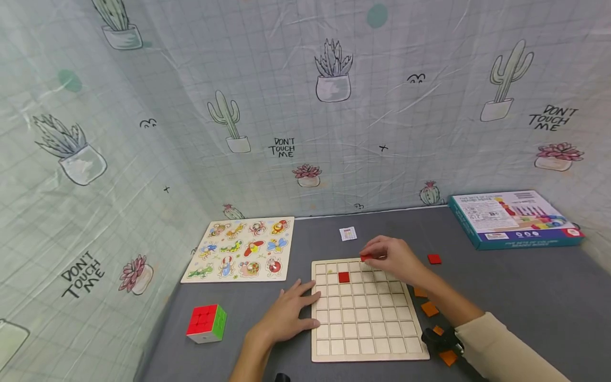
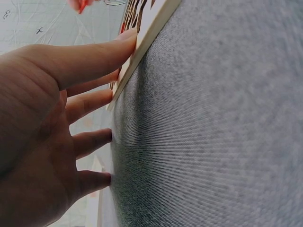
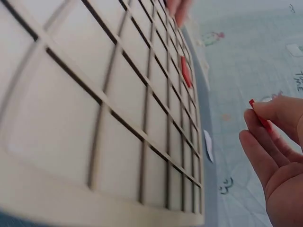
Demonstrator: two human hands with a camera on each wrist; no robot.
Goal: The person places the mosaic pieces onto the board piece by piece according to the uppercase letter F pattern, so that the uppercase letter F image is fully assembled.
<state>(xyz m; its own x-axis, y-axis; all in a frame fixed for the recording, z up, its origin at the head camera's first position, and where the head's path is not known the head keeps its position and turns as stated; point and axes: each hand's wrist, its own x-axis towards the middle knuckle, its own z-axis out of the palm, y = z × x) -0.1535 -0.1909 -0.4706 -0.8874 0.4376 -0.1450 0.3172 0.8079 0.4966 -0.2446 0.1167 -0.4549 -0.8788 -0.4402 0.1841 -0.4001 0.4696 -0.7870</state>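
Observation:
A wooden grid board (image 1: 350, 317) with square recesses lies on the table. One red square tile (image 1: 343, 277) sits in a recess near its far left. Above the board's far edge, my right hand (image 1: 392, 259) pinches another red square tile (image 3: 261, 117) between thumb and fingers. My left hand (image 1: 285, 314) is at the board's left side, fingers spread; in the left wrist view its thumb (image 2: 104, 56) touches the board's edge and other fingertips reach the table cloth. Right of the board lies a loose red tile (image 1: 434, 259).
Several orange tiles (image 1: 429, 309) lie beside the board's right edge, partly under the right forearm. An insect puzzle board (image 1: 241, 249) stands back left, with a puzzle cube (image 1: 207, 323) nearer. A small printed card (image 1: 348, 233) and a flat box (image 1: 515, 220) lie toward the back curtain.

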